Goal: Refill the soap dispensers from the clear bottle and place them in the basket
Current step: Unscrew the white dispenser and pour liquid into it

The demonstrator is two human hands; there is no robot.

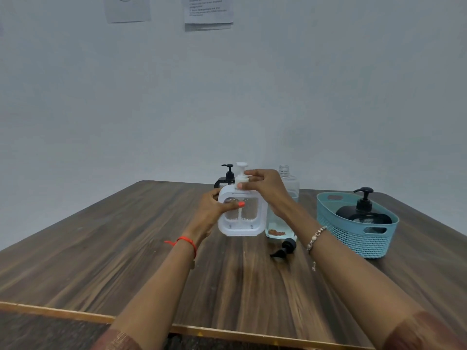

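Observation:
A white square soap dispenser (242, 223) stands upright on the wooden table (126, 248). My left hand (214, 210) grips its left side, thumb across the front. My right hand (265, 185) pinches the collar of its white pump (241, 170). Right behind it stands the clear bottle (288, 180), uncapped and partly filled with liquid. A black pump cap (284, 248) lies on the table in front of the bottle. A black dispenser (364, 213) sits inside the teal basket (353, 238) at the right. Another black dispenser (226, 176) stands behind the white one, mostly hidden.
A pale wall rises just behind the table's far edge, with paper sheets (208, 11) pinned high up. The table's near edge (75, 315) has a light wooden trim.

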